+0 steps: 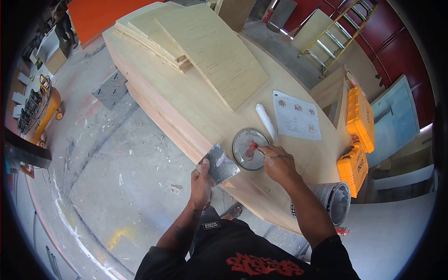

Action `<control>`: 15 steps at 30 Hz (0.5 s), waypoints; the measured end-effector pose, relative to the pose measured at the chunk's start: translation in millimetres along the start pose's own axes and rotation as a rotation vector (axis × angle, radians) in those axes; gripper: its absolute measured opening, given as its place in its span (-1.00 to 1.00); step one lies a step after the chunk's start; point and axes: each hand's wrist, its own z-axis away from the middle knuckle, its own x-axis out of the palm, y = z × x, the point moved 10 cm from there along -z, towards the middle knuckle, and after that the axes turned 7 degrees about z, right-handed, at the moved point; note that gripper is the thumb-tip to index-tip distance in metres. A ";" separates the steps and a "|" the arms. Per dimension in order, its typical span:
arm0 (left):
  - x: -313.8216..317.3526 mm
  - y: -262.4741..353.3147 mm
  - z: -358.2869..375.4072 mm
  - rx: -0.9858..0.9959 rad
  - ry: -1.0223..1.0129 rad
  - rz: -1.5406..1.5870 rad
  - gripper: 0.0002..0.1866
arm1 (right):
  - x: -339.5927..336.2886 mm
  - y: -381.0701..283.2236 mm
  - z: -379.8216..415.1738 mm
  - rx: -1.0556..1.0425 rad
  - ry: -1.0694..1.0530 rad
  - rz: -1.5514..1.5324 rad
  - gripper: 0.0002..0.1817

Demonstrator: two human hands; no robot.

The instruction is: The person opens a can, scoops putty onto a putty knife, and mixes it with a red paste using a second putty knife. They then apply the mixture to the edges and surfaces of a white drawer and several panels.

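Over a round, red-smeared grey lid (241, 140), the right hand (280, 165) is curling, its grip unclear. The left hand (201, 185) is clutching a square metal plate (226, 171); an orange plastic case (352, 170) is showing "INGCO".

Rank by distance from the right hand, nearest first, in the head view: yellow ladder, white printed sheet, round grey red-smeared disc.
From the right hand:
1. Round grey red-smeared disc, left, at the fingertips
2. White printed sheet, ahead on the wooden table
3. Yellow ladder, far ahead, right
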 end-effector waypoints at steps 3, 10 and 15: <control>11.6 8.0 4.4 0.027 0.035 -0.009 -0.54 | 1.0 0.1 -1.1 0.000 -0.006 0.002 -0.56; -4.9 -35.9 1.3 -0.132 -0.019 -0.098 -0.55 | 8.1 -2.8 -6.0 -0.059 0.001 -0.003 -0.57; 16.4 -34.5 8.4 -0.107 0.011 -0.031 -0.56 | 16.8 8.0 -12.0 -0.068 -0.003 -0.036 -0.59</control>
